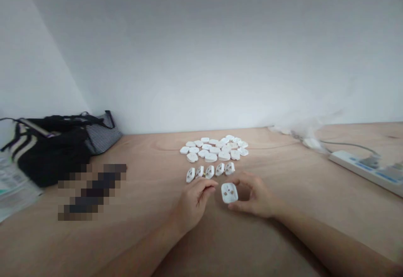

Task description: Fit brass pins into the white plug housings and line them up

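Between the thumb and fingers of my right hand [252, 195] is a white plug housing [229, 193], a rounded square with its inner side and brass-coloured parts facing me. Close to its left, my left hand [197, 199] is closed in a pinch. Whatever its fingertips may hold is too small or hidden to make out. Just beyond my hands, several similar white plug housings [209, 172] lean in a row, brass-coloured parts showing. Behind that row, a cluster of white plug pieces [210, 157] lies on the wooden table [151, 201].
A white power strip [362, 165] with a grey cable lies at the right, near crumpled clear plastic [311, 136]. Toward the left are a black bag [59, 155], a blurred-out dark object [94, 191] and a plastic packet [15, 184]. A pale wall [201, 58] rises behind the table.
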Demonstrator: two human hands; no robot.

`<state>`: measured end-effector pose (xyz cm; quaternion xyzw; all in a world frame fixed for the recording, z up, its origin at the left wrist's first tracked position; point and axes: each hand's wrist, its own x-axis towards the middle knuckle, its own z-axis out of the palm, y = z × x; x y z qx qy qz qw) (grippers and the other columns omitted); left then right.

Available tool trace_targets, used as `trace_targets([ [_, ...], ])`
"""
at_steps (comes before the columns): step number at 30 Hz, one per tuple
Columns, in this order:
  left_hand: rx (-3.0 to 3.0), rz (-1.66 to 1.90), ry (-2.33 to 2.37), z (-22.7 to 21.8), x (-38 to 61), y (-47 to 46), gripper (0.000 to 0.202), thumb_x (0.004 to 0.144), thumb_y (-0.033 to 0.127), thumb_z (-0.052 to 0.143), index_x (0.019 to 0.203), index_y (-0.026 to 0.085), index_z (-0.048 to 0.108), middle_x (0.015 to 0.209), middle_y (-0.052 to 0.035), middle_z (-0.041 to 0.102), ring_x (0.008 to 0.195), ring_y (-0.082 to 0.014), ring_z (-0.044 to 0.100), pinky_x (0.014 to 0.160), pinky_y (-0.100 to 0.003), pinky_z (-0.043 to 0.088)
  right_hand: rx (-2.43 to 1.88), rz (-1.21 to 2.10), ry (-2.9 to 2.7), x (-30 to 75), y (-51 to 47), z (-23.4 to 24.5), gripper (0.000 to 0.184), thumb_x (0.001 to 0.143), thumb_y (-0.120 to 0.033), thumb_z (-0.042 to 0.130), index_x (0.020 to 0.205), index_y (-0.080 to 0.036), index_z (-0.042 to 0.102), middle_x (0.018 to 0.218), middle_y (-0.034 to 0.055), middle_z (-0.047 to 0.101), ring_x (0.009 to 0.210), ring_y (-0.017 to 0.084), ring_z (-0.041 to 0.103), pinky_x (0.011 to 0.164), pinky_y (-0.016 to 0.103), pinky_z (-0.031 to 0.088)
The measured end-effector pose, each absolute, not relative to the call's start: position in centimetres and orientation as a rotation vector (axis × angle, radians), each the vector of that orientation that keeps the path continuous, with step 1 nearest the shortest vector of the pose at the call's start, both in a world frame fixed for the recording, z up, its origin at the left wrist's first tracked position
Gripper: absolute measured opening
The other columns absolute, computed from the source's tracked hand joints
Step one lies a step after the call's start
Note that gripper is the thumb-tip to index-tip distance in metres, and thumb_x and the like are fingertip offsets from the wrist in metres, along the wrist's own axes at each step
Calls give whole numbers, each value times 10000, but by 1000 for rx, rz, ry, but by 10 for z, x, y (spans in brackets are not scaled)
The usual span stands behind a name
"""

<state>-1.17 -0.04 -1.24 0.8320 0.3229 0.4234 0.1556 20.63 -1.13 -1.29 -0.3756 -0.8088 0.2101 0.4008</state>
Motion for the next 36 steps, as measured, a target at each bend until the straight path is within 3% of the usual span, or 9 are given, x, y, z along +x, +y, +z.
trace_targets([
  [10,2269,1334,764,-18,-7,-6,125,828,138,599,912,202,666,897,-32,696,829,-157,654,765,-251,516,-872,575,-2071,198,-16,-15,500,574,-331,798,1034,-239,623,955,30,667,895,229,591,827,372,420],
  [24,2279,1374,786,-15,-5,-6,83,813,219,636,844,193,708,849,-55,698,797,-176,649,729,-288,537,-881,612,-2050,199,-19,-11,447,602,-357,782,1009,-241,640,959,35,673,903,234,601,841,377,443],
  [32,2545,1240,778,-7,-8,-9,168,837,200,590,941,224,719,987,-82,644,933,-208,582,805,-341,485,-865,591,-2054,197,-21,-10,458,620,-382,770,1036,-243,639,972,43,678,908,241,608,829,375,461],
  [36,2499,1248,825,-6,-10,-9,204,847,218,567,1017,191,675,915,-78,630,873,-186,584,779,-310,490,-880,624,-2062,203,-18,-7,406,672,-350,730,1047,-232,628,1005,38,671,930,230,612,838,357,472],
])
